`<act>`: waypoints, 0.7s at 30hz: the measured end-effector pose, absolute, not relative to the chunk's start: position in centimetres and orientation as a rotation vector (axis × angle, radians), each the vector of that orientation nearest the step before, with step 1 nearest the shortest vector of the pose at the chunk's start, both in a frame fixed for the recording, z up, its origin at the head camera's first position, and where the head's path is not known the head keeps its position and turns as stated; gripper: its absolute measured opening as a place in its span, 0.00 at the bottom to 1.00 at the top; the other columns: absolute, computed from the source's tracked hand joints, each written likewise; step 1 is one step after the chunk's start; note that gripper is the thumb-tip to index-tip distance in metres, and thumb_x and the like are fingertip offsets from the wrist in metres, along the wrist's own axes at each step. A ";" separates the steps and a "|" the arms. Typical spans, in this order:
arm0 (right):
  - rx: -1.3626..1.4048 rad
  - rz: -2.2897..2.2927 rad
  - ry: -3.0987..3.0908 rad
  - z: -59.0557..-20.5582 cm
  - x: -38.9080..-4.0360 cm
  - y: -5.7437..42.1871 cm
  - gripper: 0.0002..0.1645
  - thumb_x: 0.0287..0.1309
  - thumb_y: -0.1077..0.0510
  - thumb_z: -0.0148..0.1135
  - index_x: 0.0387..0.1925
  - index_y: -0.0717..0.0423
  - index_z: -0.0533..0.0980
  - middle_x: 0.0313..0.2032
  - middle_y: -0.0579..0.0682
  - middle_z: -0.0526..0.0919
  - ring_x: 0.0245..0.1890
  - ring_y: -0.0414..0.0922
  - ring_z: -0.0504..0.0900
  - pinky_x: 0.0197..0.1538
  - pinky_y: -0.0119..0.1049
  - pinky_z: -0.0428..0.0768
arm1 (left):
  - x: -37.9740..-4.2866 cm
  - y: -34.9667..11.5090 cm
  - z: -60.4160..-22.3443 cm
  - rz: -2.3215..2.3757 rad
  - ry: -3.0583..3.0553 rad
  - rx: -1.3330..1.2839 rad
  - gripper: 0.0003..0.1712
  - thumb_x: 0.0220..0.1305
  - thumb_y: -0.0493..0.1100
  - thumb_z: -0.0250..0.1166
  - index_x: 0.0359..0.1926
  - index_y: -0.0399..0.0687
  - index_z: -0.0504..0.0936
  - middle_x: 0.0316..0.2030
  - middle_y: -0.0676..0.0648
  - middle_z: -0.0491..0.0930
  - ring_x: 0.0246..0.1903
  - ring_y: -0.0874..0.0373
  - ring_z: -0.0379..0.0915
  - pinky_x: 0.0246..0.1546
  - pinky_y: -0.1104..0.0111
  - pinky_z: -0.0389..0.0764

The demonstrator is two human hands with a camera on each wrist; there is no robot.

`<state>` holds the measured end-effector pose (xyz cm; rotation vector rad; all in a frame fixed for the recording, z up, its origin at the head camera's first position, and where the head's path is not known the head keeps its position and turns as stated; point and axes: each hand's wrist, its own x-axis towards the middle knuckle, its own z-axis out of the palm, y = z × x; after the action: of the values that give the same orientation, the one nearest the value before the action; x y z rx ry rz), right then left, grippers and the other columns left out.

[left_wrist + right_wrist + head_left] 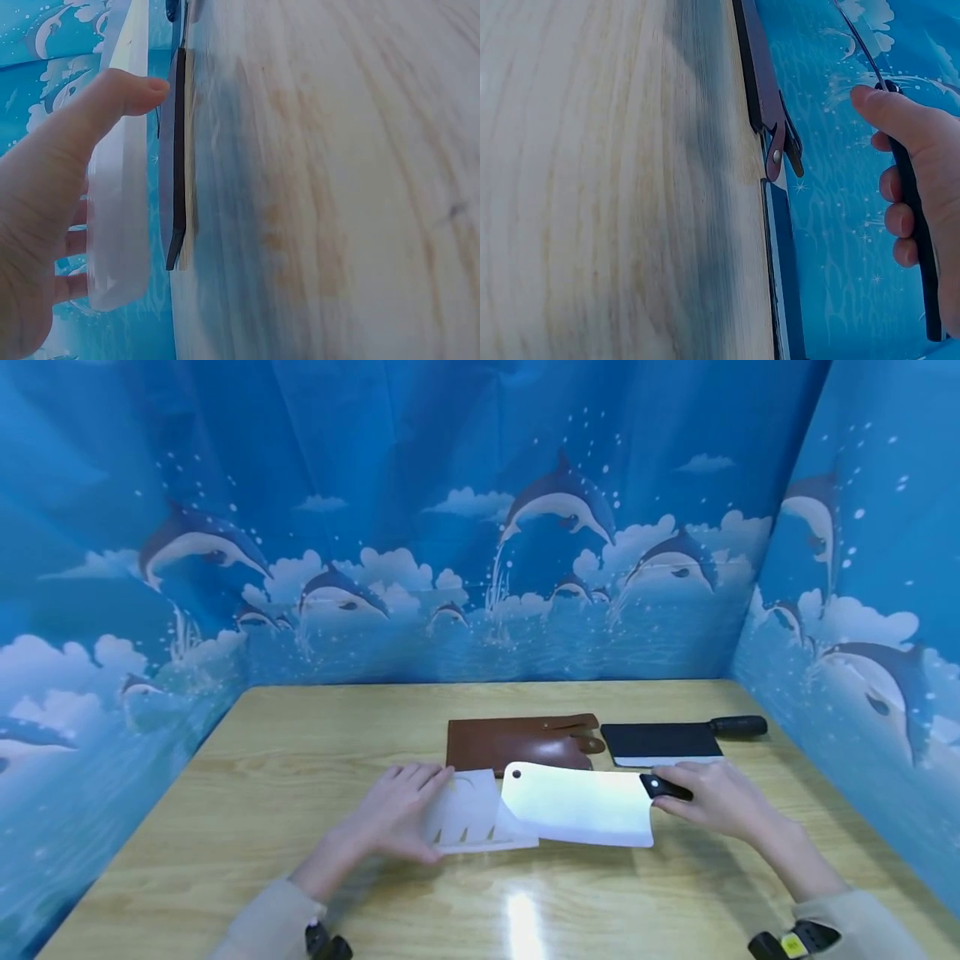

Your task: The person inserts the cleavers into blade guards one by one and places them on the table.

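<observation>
My left hand grips a translucent white plastic blade sheath by its left end, with several small notches along the lower edge. In the left wrist view the thumb lies on one side of the sheath and the fingers on the other. With my right hand I hold a cleaver by its black handle, fingers wrapped round it. Its broad, shiny blade points left, level with the sheath. The blade's left end overlaps the sheath's right side in the head view.
Behind the hands a brown leather sheath with two snap straps lies on the wooden table. To its right lies a second cleaver, dark-bladed with a black handle. Blue dolphin-print curtains border the table at back and sides.
</observation>
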<state>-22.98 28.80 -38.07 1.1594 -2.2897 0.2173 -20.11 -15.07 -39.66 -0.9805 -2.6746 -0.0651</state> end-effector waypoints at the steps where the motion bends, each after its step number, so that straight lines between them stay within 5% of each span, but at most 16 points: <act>1: 1.171 0.226 -2.280 -38.1 -22.9 28.8 0.27 0.55 0.38 0.58 0.35 0.58 0.82 0.25 0.47 0.83 0.18 0.35 0.76 0.18 0.27 0.71 | -20.1 -15.1 -39.7 -0.059 -2.669 -0.994 0.62 0.28 0.70 0.69 0.64 0.40 0.66 0.55 0.43 0.71 0.52 0.49 0.67 0.49 0.52 0.70; 6: 1.204 0.253 -2.264 -38.0 -22.7 28.9 0.27 0.56 0.37 0.56 0.35 0.58 0.82 0.26 0.48 0.84 0.18 0.34 0.77 0.19 0.27 0.73 | -20.0 -15.3 -39.6 -0.052 -2.660 -1.056 0.63 0.26 0.69 0.70 0.63 0.39 0.65 0.55 0.41 0.71 0.52 0.48 0.67 0.49 0.51 0.71; 14: 1.239 0.307 -2.279 -37.8 -22.5 28.9 0.22 0.47 0.45 0.69 0.35 0.60 0.83 0.28 0.50 0.85 0.18 0.33 0.77 0.21 0.27 0.73 | -19.9 -15.3 -39.3 -0.023 -2.621 -1.118 0.63 0.25 0.69 0.70 0.63 0.39 0.66 0.55 0.42 0.72 0.51 0.50 0.68 0.49 0.53 0.71; 21: 1.309 0.363 -2.273 -37.7 -22.7 28.9 0.16 0.45 0.48 0.70 0.32 0.54 0.81 0.24 0.41 0.81 0.19 0.25 0.68 0.19 0.21 0.67 | -19.9 -15.0 -38.9 0.011 -2.630 -1.201 0.64 0.26 0.70 0.70 0.64 0.40 0.64 0.56 0.44 0.71 0.53 0.51 0.67 0.51 0.54 0.70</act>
<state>-22.69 28.90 -37.70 1.3087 -2.2729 0.3633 -19.90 -15.02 -38.91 -1.2014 -2.6303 0.0106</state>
